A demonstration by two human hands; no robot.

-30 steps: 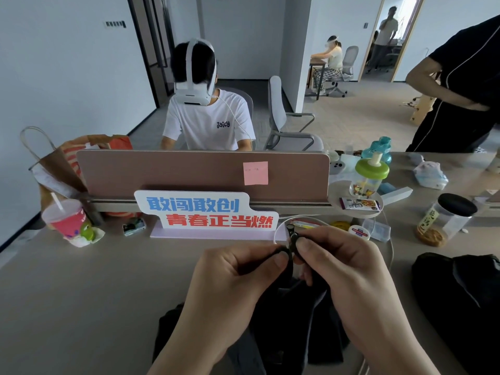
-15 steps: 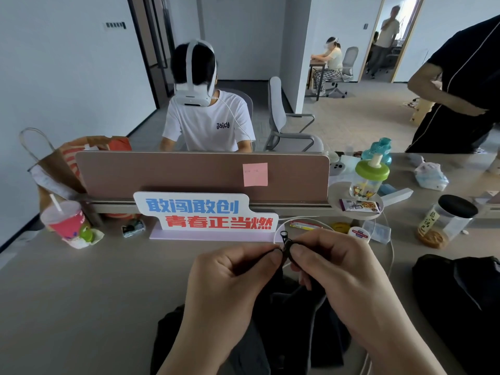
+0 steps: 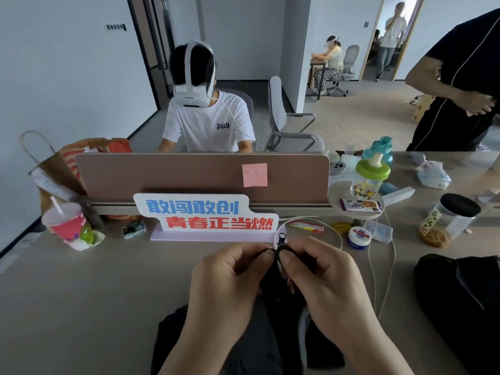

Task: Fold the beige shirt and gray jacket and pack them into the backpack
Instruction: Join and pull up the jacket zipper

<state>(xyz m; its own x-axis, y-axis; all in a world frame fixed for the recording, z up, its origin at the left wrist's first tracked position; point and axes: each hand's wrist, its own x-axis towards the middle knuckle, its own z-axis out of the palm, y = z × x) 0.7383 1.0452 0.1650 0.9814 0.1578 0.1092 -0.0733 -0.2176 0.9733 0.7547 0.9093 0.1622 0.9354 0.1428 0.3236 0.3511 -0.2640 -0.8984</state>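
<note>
A dark gray jacket (image 3: 259,345) hangs from my two hands over the near edge of the table. My left hand (image 3: 230,288) and my right hand (image 3: 324,282) pinch its two front edges together at the top. Between my thumbs sits the jacket's black zipper slider (image 3: 281,243), its pull tab standing up. A black backpack (image 3: 460,301) lies on the table at the right. No beige shirt is in view.
A pink divider (image 3: 203,177) and a lettered sign (image 3: 205,215) stand behind my hands. A drink cup (image 3: 66,223) is at the left. A white cable (image 3: 384,266), a small tin (image 3: 359,236) and a black-lidded jar (image 3: 449,217) lie to the right. People sit and stand beyond the table.
My hands stay pinched together on the zipper; the pull tab has come up into view above my thumbs. The jacket hangs much as before.
</note>
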